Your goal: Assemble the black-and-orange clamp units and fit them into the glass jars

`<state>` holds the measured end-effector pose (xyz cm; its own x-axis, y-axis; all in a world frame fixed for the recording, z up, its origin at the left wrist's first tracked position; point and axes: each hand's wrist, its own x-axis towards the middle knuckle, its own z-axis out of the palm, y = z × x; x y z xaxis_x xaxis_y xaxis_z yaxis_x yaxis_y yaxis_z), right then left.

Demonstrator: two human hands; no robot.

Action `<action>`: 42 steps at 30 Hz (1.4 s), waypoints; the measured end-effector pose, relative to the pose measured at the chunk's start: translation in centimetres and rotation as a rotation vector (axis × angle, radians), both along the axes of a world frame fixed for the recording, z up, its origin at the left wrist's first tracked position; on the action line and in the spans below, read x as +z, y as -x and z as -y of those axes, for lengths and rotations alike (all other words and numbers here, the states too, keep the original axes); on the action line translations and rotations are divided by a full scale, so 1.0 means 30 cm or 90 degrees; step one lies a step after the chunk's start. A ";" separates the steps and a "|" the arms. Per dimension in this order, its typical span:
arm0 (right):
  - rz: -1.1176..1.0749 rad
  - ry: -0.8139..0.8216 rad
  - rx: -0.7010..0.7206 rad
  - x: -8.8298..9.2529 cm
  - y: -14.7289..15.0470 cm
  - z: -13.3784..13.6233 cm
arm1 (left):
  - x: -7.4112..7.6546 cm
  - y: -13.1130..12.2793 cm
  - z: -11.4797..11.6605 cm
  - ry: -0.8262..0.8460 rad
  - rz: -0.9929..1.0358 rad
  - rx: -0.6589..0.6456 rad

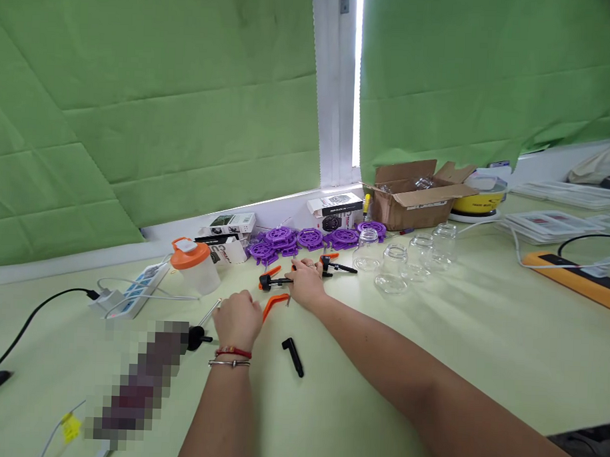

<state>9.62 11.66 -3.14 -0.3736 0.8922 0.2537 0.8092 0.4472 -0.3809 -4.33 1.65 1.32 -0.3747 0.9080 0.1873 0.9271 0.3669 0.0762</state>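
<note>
My left hand [238, 319], with bracelets at its wrist, is closed with curled fingers. A thin metal rod [211, 312] shows at its left side, and a bent orange handle [275, 303] at its right; what it grips is hidden. My right hand [306, 282] reaches farther out, fingers bent down among black and orange crank parts. One black crank part [273, 281] pokes out left of those fingers, another [341, 265] lies to their right. A loose black L-shaped handle [294, 357] rests between my forearms. Left of my left hand is a round black knob [196, 338].
Purple plastic discs [279, 237] lie in a row at the back. Several clear glass jars [394, 271] stand right, before an open cardboard box [413, 205]. An orange-lidded cup [196, 268] and a power strip [143, 289] are at left. A blurred patch [139, 389] covers something.
</note>
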 end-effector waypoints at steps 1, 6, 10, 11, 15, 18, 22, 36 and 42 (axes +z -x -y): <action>-0.005 -0.005 0.012 0.006 -0.001 0.009 | 0.009 0.020 0.005 -0.031 -0.025 0.039; 0.021 -0.102 0.154 0.033 0.000 0.079 | 0.007 0.125 0.021 -0.072 -0.013 0.243; 0.115 -0.124 0.244 0.035 0.009 0.121 | -0.029 0.153 0.012 -0.010 0.048 0.263; 0.132 -0.121 0.244 0.034 0.011 0.125 | -0.036 0.150 0.009 -0.008 0.048 0.253; 0.111 -0.089 0.209 0.035 0.019 0.131 | -0.041 0.124 0.005 0.008 0.047 0.206; 0.061 -0.080 0.181 0.052 0.015 0.134 | -0.031 0.109 0.008 -0.020 0.042 0.189; -0.177 0.007 0.162 0.082 -0.021 0.132 | -0.027 0.126 0.007 -0.047 0.073 0.228; -0.742 0.446 -0.024 0.117 -0.363 0.139 | -0.027 0.143 -0.013 -0.012 0.134 0.129; -0.890 0.520 -0.060 0.113 -0.445 0.177 | -0.014 -0.014 0.008 -0.147 0.401 -0.106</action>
<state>22.95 6.34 0.24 -0.2101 0.9575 -0.1978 -0.3430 -0.2616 -0.9022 -3.91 1.40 0.91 -0.3344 0.9259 0.1755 0.7234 0.1329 0.6775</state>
